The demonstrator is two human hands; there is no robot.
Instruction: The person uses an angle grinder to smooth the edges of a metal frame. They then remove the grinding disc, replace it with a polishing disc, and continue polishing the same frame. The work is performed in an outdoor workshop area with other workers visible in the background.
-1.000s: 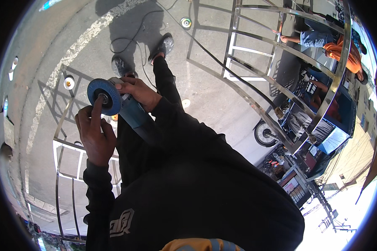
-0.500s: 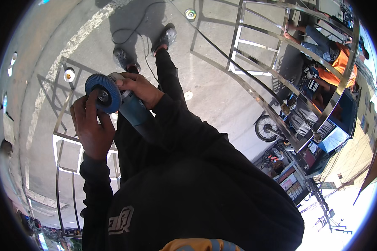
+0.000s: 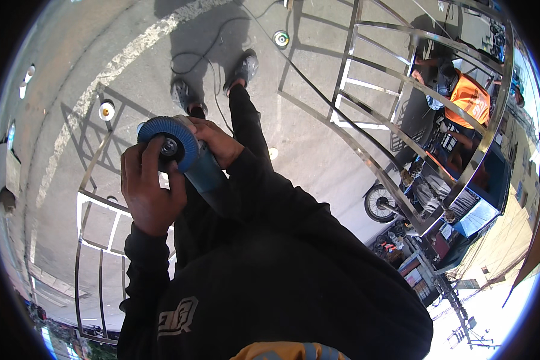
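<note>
An angle grinder [image 3: 205, 179] with a blue-green body is held up in front of my torso. My right hand [image 3: 221, 144] wraps round it close behind its head, the thumb lying near the disc. Mounted on the head is a blue flap disc [image 3: 186, 133], its face turned toward my left side. The fingers of my left hand [image 3: 155, 201] curl onto that face, with the index finger and thumb around the hub nut [image 3: 168, 147] at the centre. Part of the grinder's rear is lost against my dark sleeve and clothes.
Welded metal frames stand at the right [image 3: 349, 78] and lower left [image 3: 79, 270]. A dark cable [image 3: 342, 111] crosses the ground near my feet. Round discs lie at the far middle [image 3: 281, 39] and left [image 3: 106, 111]. A person in orange [image 3: 467, 99] crouches behind the right frame, near a motorcycle wheel [image 3: 381, 203].
Both hands and the grinder sit a little further right in the picture, and the whole view has shifted slightly. My left fingers remain at the disc's hub. The person in orange has changed posture.
</note>
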